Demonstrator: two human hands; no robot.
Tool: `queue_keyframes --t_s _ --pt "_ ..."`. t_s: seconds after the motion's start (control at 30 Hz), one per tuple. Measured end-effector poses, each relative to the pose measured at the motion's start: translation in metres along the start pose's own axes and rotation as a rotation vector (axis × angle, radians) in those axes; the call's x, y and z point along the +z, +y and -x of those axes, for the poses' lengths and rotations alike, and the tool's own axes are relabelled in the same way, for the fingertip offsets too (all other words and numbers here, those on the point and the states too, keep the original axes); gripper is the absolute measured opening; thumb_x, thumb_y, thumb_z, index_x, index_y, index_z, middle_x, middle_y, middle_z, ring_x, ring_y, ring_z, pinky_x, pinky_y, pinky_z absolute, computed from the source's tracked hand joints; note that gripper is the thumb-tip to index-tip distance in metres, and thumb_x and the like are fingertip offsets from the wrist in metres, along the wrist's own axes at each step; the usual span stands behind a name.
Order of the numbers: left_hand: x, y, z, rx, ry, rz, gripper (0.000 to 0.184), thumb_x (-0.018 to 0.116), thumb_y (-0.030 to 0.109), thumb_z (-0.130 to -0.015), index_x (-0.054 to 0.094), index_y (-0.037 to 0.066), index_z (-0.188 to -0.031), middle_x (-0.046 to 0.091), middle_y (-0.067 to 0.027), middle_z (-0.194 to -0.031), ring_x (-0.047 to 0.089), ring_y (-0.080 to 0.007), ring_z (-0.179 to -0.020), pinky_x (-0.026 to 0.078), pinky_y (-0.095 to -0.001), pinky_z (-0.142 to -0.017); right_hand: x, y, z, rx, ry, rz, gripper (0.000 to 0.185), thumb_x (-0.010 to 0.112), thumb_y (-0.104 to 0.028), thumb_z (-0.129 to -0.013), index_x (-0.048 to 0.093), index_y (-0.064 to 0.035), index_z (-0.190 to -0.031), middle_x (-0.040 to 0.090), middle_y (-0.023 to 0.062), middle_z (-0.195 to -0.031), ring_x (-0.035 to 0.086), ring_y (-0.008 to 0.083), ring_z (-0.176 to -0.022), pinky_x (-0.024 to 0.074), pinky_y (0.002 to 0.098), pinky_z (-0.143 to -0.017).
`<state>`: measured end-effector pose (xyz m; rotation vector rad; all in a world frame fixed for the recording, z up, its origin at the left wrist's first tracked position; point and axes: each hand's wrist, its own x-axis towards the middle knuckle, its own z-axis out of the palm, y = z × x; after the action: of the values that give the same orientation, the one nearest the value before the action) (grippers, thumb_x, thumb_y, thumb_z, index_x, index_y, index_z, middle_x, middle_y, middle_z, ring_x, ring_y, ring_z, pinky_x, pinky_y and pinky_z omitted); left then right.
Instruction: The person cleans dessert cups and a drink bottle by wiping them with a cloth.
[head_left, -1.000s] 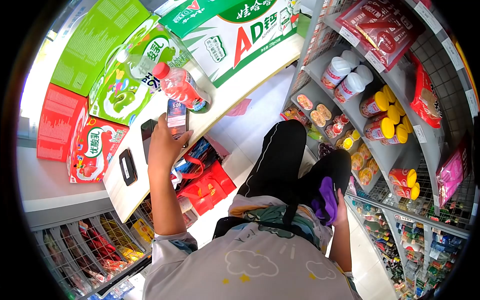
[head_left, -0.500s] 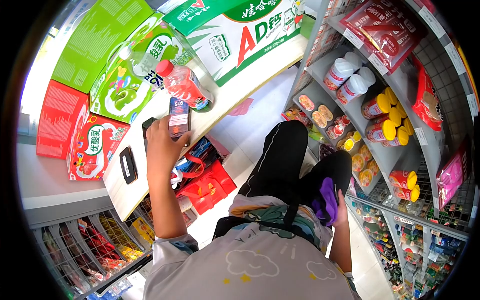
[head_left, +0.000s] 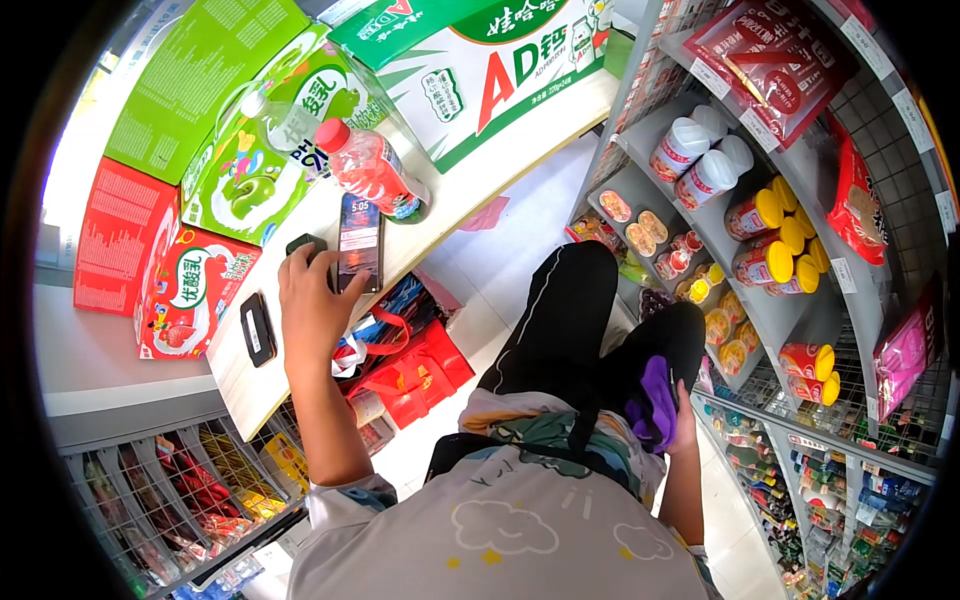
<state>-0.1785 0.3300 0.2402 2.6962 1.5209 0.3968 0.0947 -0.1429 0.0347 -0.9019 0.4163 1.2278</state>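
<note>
My left hand lies over the table, fingers apart. Its fingertips rest at a dark object, partly covered by the hand, while the thumb touches the lower end of a smartphone with a lit screen reading 5:05. Just beyond the phone stands a red-capped bottle with a red label, and beside that a clear plastic bottle. A second black device with a white label sits to the left of the hand. By my thigh, my right hand holds a purple cloth, its fingers mostly hidden behind it.
Green and red drink cartons line the table's far side, with a big white-green carton behind. A red bag stands under the table edge. Shelves on the right carry yellow-lidded jars and packets. A wire rack is lower left.
My left hand has slid slightly left and toward me, uncovering more of the phone and of the dark object. The right hand stays where it was with the purple cloth.
</note>
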Motion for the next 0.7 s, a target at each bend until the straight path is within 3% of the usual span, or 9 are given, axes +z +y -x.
queue_keyframes --t_s 0.63,0.7 --pt "-0.0091 -0.0052 0.0012 -0.045 -0.08 -0.011 0.029 0.085 0.03 -0.079 0.082 0.012 -0.101 0.057 -0.0201 -0.141 0.048 -0.0398 -0.134 0.04 -0.047 -0.112 0.0004 0.0002 -0.0009 0.0 0.019 -0.007 0.062 0.048 -0.054 -0.104 0.055 -0.0068 -0.144 0.066 0.0104 -0.134 0.063 0.0271 -0.12 0.0493 0.041 -0.106" --pt "-0.0092 -0.0066 0.0007 -0.041 -0.117 -0.014 0.029 0.085 0.03 -0.079 0.082 0.013 -0.102 0.056 -0.0188 -0.144 0.046 -0.0395 -0.136 0.038 -0.0467 -0.113 0.0044 0.0001 0.0005 -0.006 0.053 -0.007 0.069 0.048 -0.06 -0.103 0.055 -0.0047 -0.143 0.066 0.0129 -0.133 0.065 0.0303 -0.117 0.051 0.0427 -0.104"
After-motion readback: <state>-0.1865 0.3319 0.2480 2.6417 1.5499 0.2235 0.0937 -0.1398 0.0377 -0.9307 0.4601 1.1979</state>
